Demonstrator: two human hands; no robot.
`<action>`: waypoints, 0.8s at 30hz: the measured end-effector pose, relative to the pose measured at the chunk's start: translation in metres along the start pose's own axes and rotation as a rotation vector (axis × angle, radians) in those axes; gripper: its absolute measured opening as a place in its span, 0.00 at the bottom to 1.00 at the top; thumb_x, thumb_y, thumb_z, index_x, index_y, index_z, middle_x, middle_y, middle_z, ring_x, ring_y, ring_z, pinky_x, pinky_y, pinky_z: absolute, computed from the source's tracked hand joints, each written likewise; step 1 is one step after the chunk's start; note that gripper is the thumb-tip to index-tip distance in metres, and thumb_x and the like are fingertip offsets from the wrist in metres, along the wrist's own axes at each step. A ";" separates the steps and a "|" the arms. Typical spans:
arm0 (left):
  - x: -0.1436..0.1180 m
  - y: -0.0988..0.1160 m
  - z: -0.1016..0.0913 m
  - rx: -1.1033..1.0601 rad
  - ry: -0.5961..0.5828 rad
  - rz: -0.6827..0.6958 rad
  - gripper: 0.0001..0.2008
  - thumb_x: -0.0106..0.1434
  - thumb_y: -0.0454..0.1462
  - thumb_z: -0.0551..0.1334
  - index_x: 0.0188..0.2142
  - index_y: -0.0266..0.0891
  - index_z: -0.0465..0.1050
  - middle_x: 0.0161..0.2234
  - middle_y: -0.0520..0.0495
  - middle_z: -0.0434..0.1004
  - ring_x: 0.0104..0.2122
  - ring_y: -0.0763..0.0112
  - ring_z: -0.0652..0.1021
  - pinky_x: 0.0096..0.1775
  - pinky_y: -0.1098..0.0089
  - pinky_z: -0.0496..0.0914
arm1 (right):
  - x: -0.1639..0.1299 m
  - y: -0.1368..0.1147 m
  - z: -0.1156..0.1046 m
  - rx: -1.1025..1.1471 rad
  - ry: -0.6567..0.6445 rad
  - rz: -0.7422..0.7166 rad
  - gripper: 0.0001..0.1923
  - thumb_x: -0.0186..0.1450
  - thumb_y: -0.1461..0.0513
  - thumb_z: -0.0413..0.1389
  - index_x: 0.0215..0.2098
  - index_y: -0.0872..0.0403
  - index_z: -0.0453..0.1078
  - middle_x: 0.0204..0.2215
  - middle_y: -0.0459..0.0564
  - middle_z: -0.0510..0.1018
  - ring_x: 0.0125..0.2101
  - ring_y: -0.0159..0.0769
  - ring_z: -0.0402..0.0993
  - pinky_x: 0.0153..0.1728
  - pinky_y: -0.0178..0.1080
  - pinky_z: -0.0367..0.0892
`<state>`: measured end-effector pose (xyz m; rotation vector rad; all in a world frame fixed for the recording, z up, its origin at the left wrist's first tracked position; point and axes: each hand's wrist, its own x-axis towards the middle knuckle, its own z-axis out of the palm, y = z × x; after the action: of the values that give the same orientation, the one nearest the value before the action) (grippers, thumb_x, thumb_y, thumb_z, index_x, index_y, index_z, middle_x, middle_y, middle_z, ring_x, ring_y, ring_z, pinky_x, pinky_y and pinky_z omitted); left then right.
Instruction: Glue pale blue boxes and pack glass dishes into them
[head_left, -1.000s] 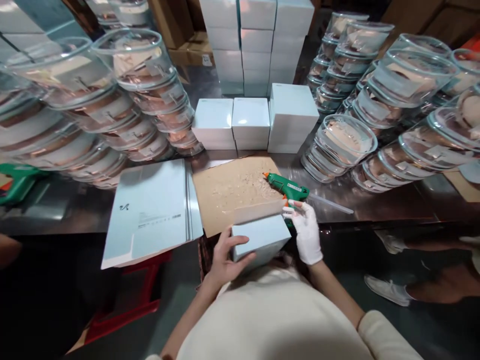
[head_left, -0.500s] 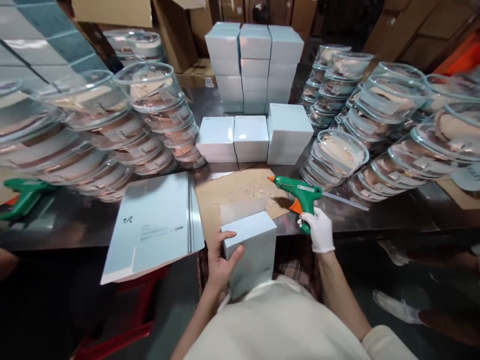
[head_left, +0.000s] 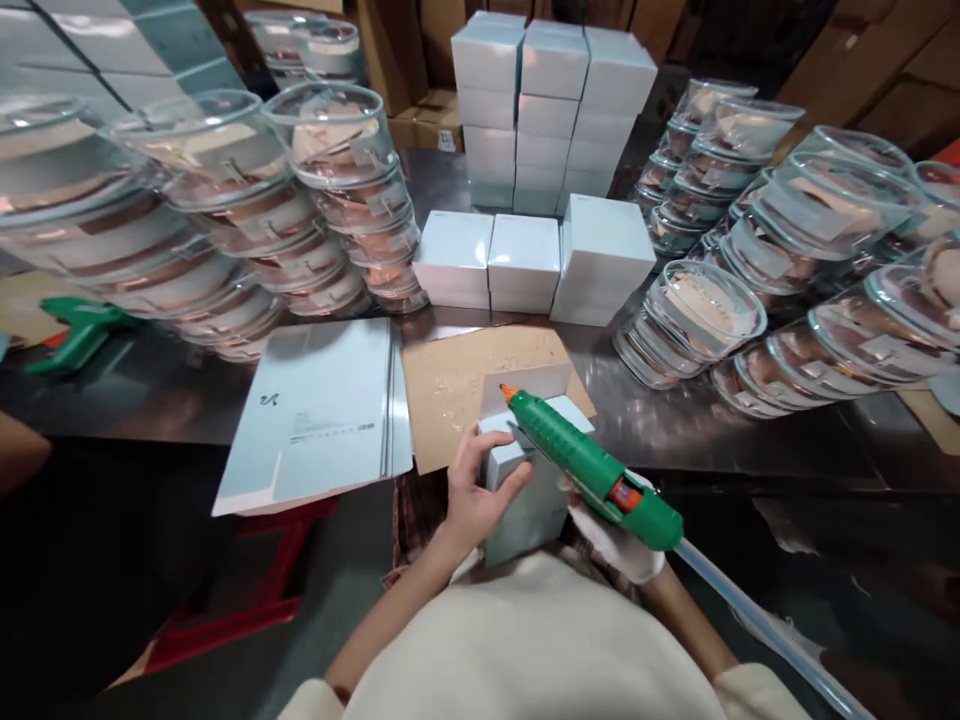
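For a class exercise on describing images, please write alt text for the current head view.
A person's white-gloved right hand holds a green glue gun near a pale blue box, which the bare left hand grips. Flat pale blue panels lie to the left; more boxes stand behind, between stacks of clear tubs.

Table point(head_left: 690, 440), apparently metal: cardboard sheet point(head_left: 448, 392), boxes point(head_left: 524, 262), tubs point(head_left: 364, 205).
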<state>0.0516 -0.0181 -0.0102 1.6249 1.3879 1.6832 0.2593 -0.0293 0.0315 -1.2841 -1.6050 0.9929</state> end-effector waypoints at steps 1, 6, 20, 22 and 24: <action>0.000 0.000 0.000 0.002 -0.003 0.010 0.14 0.65 0.47 0.71 0.45 0.45 0.77 0.42 0.47 0.81 0.47 0.60 0.80 0.55 0.58 0.72 | 0.001 0.000 0.004 -0.012 0.006 -0.008 0.11 0.61 0.50 0.66 0.35 0.46 0.76 0.32 0.48 0.82 0.32 0.44 0.80 0.40 0.49 0.81; -0.003 -0.001 -0.002 0.020 -0.003 0.009 0.14 0.65 0.48 0.71 0.44 0.45 0.78 0.41 0.47 0.81 0.49 0.59 0.79 0.58 0.56 0.71 | 0.007 0.004 0.011 -0.096 0.080 -0.040 0.12 0.61 0.51 0.67 0.35 0.47 0.73 0.30 0.47 0.80 0.30 0.42 0.78 0.36 0.48 0.81; -0.006 -0.014 -0.027 -0.038 0.030 -0.137 0.17 0.63 0.51 0.71 0.44 0.44 0.77 0.42 0.47 0.79 0.48 0.59 0.79 0.50 0.63 0.72 | 0.071 0.069 -0.004 0.112 0.209 0.516 0.29 0.61 0.38 0.54 0.31 0.54 0.76 0.20 0.52 0.78 0.19 0.40 0.73 0.22 0.42 0.72; -0.006 -0.014 -0.029 -0.080 0.018 -0.145 0.17 0.64 0.51 0.71 0.44 0.44 0.77 0.43 0.47 0.78 0.46 0.61 0.79 0.48 0.65 0.72 | 0.083 0.068 -0.017 0.069 0.169 0.570 0.30 0.62 0.37 0.53 0.28 0.54 0.76 0.20 0.55 0.80 0.22 0.44 0.77 0.24 0.43 0.73; -0.006 -0.015 -0.031 -0.095 0.009 -0.154 0.18 0.64 0.52 0.70 0.44 0.44 0.76 0.43 0.47 0.78 0.45 0.62 0.79 0.47 0.65 0.72 | 0.088 0.060 -0.036 -0.034 0.176 0.618 0.26 0.60 0.40 0.59 0.23 0.53 0.75 0.21 0.57 0.80 0.28 0.47 0.81 0.29 0.42 0.74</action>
<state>0.0200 -0.0280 -0.0207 1.4234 1.3782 1.6431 0.3006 0.0700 -0.0006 -1.8924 -1.1081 1.1730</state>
